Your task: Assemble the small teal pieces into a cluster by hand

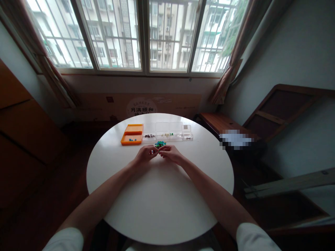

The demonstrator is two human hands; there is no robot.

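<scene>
A small heap of blue and green pieces [160,143] lies on the round white table [157,209], just beyond my fingertips. My left hand [146,154] is closed at the near left of the heap, its thumb and fingers pinched. Opposite it, my right hand [170,153] is closed too, with fingertips meeting those of the left hand. Whatever they pinch between them is too small to make out. Behind the heap stands an orange tray [134,128] with a few blue pieces in its front compartment. Clear plastic boxes [169,126] beside it hold dark, pale and green bits.
At the right, a wooden bench [222,122] carries a blurred white item [237,138]. A large printed cardboard box [167,103] leans under the barred window [170,35]. An orange-brown cabinet [18,122] stands at the left.
</scene>
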